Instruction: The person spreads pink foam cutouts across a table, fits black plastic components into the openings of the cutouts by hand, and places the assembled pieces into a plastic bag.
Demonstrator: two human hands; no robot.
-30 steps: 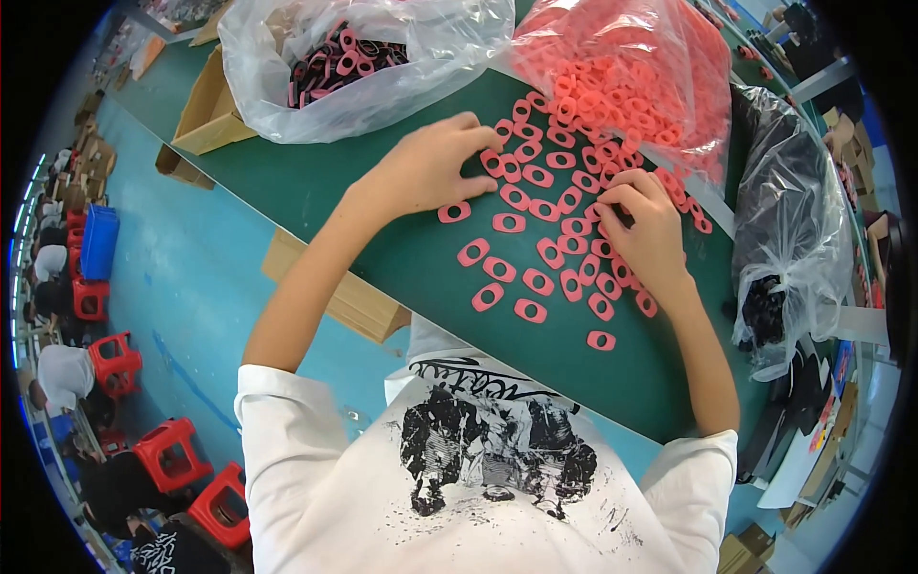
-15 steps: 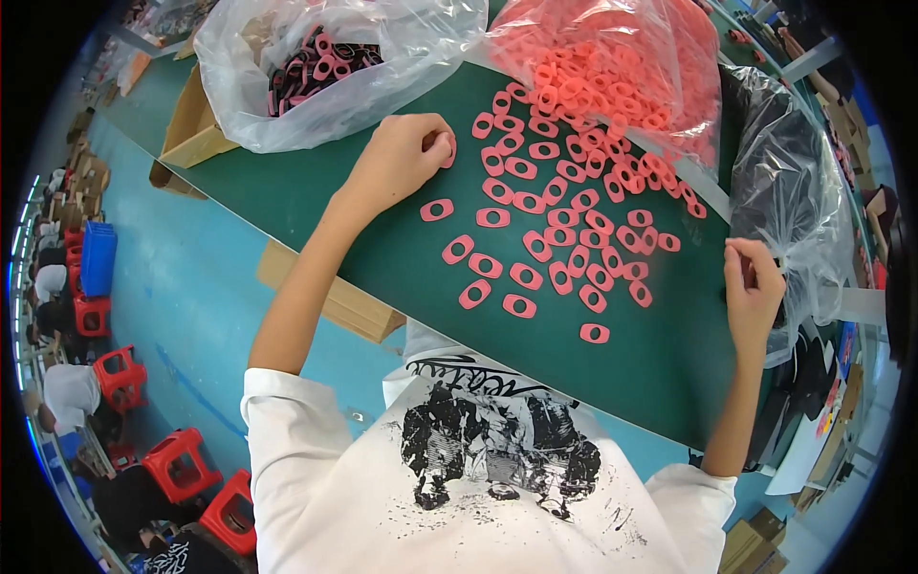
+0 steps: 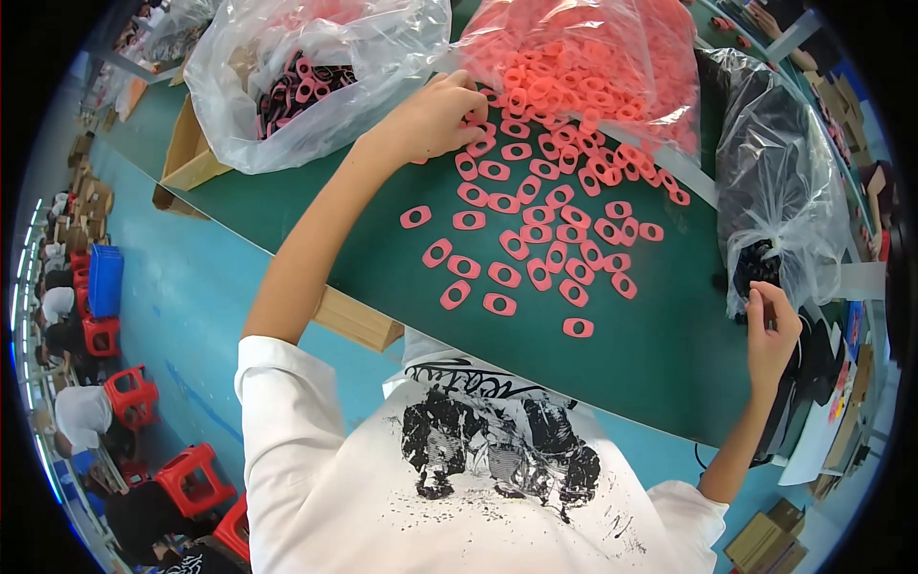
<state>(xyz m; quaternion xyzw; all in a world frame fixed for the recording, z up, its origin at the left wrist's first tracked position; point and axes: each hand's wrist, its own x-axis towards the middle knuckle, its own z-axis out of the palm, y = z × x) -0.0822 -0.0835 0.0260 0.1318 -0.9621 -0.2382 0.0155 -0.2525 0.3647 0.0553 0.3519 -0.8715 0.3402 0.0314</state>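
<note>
Pink plastic pieces (image 3: 536, 232), flat and oblong with an oval hole, lie scattered over the green tabletop (image 3: 382, 258). My left hand (image 3: 435, 117) is at their far left edge, fingers curled down among them; what the fingertips hold is hidden. One pink piece (image 3: 420, 161) shows just beneath that hand. On the right, my right hand (image 3: 773, 335) is raised with thumb and forefinger together, close to black parts (image 3: 757, 266) at the mouth of a clear plastic bag (image 3: 779, 163). I cannot make out anything between those fingers.
A large clear bag of pink pieces (image 3: 583, 77) spills onto the table's far side. A cloudy bag (image 3: 382, 57) with pink-and-black parts (image 3: 301, 91) stands at far left, beside a cardboard box (image 3: 191, 153). Red stools (image 3: 194, 478) and seated people are on the blue floor to the left.
My left hand has moved away and rightward to the scattered pieces, leaving a pink piece behind on the table. My right hand has shifted slightly right and nearer. The whole view has shifted slightly.
</note>
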